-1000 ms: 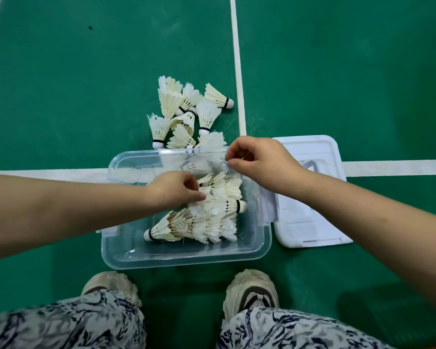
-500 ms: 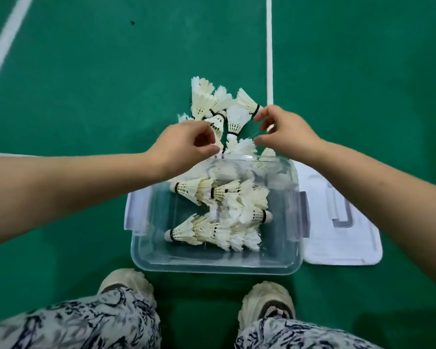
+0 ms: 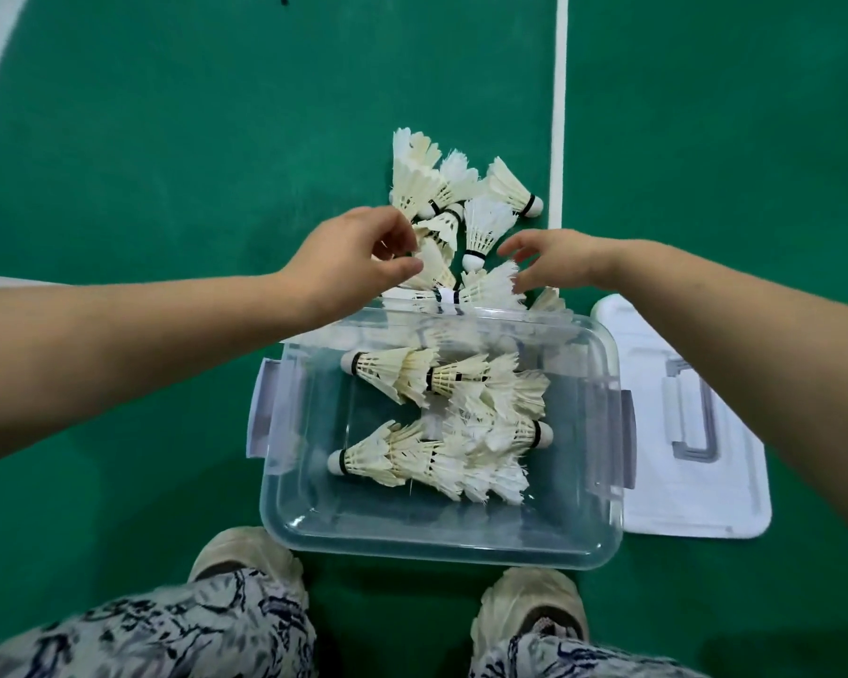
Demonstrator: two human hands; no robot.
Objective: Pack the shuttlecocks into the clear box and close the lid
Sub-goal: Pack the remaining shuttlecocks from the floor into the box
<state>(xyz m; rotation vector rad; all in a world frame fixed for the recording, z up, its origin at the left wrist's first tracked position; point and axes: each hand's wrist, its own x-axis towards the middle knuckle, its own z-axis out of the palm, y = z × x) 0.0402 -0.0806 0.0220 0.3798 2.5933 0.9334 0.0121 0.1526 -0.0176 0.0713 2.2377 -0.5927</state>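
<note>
Your left hand (image 3: 358, 264) reaches past the far left corner of the clear box (image 3: 603, 486), thumb and curled fingers pinching the feather edge of one shuttlecock (image 3: 434, 264) at the near side of the pile. Your right hand (image 3: 559, 259) lies opposite it beyond the far wall of the box, fingers loosely spread and holding nothing, the fingertips at the feathers of a second shuttlecock (image 3: 490, 286) that lies on its side just outside that wall. The loose shuttlecocks (image 3: 461, 198) form a tangled heap on the green floor (image 3: 167, 139), beyond the box and just left of a white court line (image 3: 557, 115); the cork of the rightmost one points toward that line. Inside the box, the packed shuttlecocks (image 3: 441, 423) lie on their sides in two rough rows, nested feather into feather, most corks toward the left wall and one toward the right; they fill the middle, well apart from the near wall. The lid (image 3: 706, 506) rests flat on the floor against the right side of the box, off the box. Your two pale shoes (image 3: 246, 555) stand at the near wall, with patterned trousers (image 3: 167, 633) at the bottom edge of the view.
</note>
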